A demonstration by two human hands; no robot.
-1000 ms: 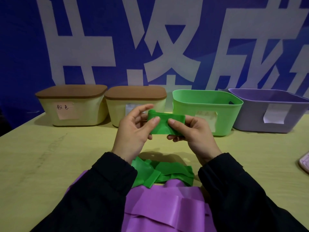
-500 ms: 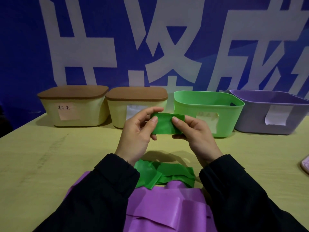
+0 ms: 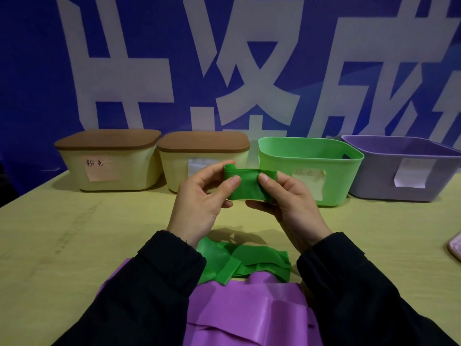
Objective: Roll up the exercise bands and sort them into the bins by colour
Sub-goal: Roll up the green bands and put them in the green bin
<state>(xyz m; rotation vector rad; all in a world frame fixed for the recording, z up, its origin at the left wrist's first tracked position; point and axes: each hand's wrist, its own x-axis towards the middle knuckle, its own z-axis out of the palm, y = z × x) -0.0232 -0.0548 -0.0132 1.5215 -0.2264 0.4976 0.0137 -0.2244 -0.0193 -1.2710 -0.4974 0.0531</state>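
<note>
Head view: both hands pinch green band, partly rolled.

Next to the purple bin, a pale pink thing is cut off by the side edge. The bin's white label is too blurry to read.

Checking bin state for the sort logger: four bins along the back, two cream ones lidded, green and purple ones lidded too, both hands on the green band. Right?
Not quite. The head view shows the green bin and purple bin open, with no lids. The two cream bins do carry brown lids, and the left hand and right hand both pinch the green band.
</note>
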